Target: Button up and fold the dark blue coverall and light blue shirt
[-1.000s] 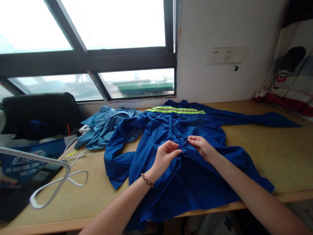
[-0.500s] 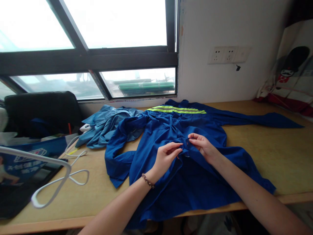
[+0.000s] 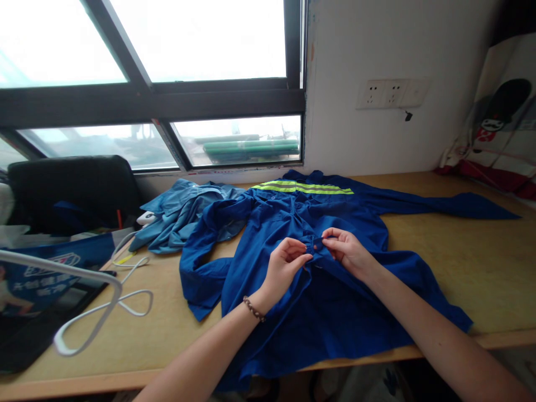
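A dark blue work jacket [image 3: 335, 301] with a yellow-green reflective stripe [image 3: 304, 187] lies spread on the wooden table [image 3: 481, 262]. My left hand [image 3: 282, 268], with a bead bracelet on its wrist, pinches the jacket's front edge at the middle. My right hand [image 3: 347, 251] pinches the facing edge, its fingertips almost touching the left hand's. A small button or fold of cloth sits between the two pinches. The jacket's hem hangs over the near table edge.
A lighter blue garment [image 3: 184, 215] is crumpled at the back left. A white hanger [image 3: 104, 312] lies at the left beside a blue printed bag [image 3: 46, 279] and a black chair back [image 3: 71, 190]. A printed tote [image 3: 498, 123] leans against the wall at right, below sockets [image 3: 391, 94].
Both hands stayed at the jacket's front opening, shifting slightly up and closer together. The fingers have tightened on the cloth edges. The jacket has barely moved.
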Motion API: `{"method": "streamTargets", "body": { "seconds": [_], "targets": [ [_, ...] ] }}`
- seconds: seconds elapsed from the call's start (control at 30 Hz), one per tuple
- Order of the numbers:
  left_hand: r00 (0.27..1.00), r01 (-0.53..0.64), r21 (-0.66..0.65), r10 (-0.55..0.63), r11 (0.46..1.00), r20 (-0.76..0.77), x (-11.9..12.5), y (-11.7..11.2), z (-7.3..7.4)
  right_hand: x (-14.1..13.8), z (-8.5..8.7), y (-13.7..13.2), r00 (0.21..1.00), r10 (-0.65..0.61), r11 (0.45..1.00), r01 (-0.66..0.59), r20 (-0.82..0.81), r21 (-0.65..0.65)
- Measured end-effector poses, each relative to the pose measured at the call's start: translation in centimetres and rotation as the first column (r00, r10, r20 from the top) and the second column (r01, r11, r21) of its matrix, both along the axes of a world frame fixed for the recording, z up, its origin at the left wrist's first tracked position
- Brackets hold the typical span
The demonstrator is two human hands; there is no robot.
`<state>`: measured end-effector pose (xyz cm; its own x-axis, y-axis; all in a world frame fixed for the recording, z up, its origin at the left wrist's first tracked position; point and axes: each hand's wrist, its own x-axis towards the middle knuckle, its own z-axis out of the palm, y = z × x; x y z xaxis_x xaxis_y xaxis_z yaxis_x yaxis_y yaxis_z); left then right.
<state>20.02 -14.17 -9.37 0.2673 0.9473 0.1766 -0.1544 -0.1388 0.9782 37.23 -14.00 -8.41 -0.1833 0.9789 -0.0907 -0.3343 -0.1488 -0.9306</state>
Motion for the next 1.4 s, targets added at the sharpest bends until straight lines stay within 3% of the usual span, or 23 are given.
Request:
{"method": "streamTargets", "body": {
  "seconds": [0.3, 0.5, 0.67, 0.87, 1.03, 1.17, 1.4],
  "targets": [
    [0.998, -0.040, -0.015, 0.039, 0.999, -0.057, -0.1, 0.1, -0.1, 0.0, 0.0, 0.0, 0.999, -0.003, 1.000, 0.003, 0.040, 0.009],
    [0.970, -0.057, 0.198, 0.101, 0.979, -0.220, -0.6, 0.4, -0.5, -0.1, 0.1, -0.1, 0.999, -0.026, 1.000, 0.025, 0.032, 0.016],
    [0.953, -0.025, 0.406, 0.145, 0.913, -0.268, -0.6, 0.2, -0.1, -0.4, -0.1, -0.1, 0.992, -0.046, 0.998, 0.039, 0.120, 0.058],
    [0.913, 0.071, 0.555, 0.170, 0.829, -0.370, -0.7, 0.3, -0.8, -0.6, -0.2, -0.3, 0.964, 0.052, 0.991, -0.082, 0.260, 0.106],
    [0.845, 0.193, 0.681, 0.234, 0.706, -0.482, -1.3, 0.2, -1.4, -0.4, -0.2, -0.2, 0.931, 0.166, 0.978, -0.197, 0.324, 0.067],
    [0.794, 0.321, 0.733, 0.251, 0.599, -0.553, -1.5, 0.0, -0.9, -0.3, -0.3, -0.1, 0.900, 0.224, 0.968, -0.250, 0.375, 0.023],
    [0.710, 0.378, 0.763, 0.365, 0.524, -0.602, -1.6, 0.3, -1.1, -0.3, -0.6, 0.0, 0.901, 0.204, 0.970, -0.239, 0.382, 0.046]
  ]
}}
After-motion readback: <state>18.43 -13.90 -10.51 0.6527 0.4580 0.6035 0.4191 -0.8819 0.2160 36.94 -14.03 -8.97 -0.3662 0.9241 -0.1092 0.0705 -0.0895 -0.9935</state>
